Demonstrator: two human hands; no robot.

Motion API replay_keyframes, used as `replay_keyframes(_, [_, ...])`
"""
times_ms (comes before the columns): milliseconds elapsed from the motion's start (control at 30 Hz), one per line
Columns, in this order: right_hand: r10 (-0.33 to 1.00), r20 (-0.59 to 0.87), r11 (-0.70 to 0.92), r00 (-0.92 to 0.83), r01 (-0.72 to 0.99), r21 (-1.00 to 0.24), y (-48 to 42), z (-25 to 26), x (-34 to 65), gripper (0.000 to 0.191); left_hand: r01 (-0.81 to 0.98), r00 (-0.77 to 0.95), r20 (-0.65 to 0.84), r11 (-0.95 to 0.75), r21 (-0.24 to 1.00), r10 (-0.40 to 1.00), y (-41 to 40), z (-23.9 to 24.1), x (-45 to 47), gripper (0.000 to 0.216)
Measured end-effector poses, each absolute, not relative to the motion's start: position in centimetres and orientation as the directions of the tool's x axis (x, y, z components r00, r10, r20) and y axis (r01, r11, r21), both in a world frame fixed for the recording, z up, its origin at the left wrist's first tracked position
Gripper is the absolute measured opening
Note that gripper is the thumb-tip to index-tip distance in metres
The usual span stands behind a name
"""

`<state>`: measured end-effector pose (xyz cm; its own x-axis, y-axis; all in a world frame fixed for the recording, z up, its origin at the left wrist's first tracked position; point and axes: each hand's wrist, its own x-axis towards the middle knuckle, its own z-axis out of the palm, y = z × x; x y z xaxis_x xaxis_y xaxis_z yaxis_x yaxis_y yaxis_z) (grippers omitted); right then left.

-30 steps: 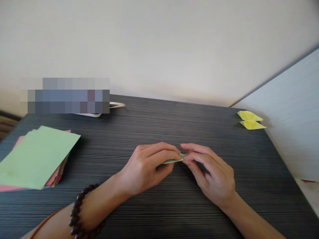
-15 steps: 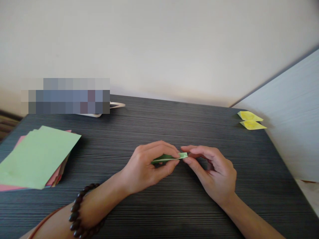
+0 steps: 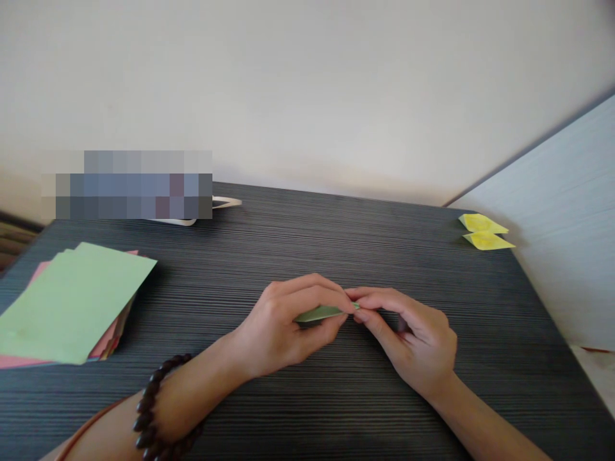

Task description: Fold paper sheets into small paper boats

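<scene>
A narrow folded piece of green paper [image 3: 321,313] is held between my hands, just above the dark table. My left hand [image 3: 293,323] pinches it between the thumb and fingers, which cover much of its length. At its right end, my right hand [image 3: 416,330] has thumb and fingertips closed on the small tip. The fingertips of both hands nearly meet there, and most of the fold is hidden behind them.
At the left lies a stack of coloured paper sheets [image 3: 79,307], green on top. Two folded yellow paper pieces [image 3: 487,241] sit at the far right edge of the dark table [image 3: 307,416]. A blurred-out object [image 3: 129,192] stands at the back left, before the wall.
My right thumb and fingers have closed on the green paper's right tip. The paper has tipped slightly, its right end a little lower, and my left fingers have shifted slightly right.
</scene>
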<state>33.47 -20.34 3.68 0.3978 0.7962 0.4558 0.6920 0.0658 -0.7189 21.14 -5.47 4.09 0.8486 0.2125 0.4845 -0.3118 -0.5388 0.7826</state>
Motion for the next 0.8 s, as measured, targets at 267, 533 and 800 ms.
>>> replay_keyframes(267, [0.772,0.544,0.131,0.329,0.755,-0.642,-20.33,4.13,33.51,0.019,-0.278,0.864,0.432,-0.473,0.836,0.257,-5.48,4.45,21.23,0.013])
replay_keyframes(533, [0.792,0.432,0.077,0.432,0.631,-0.772,-20.36,3.97,33.30,0.011,-0.082,0.888,0.234,-0.365,0.927,0.396,-5.81,4.87,20.75,0.008])
replay_keyframes(800, [0.815,0.401,0.099,0.420,0.580,-0.809,-20.32,4.03,33.30,0.016,-0.060,0.888,0.179,-0.279,0.958,0.423,-5.89,4.78,21.00,0.010])
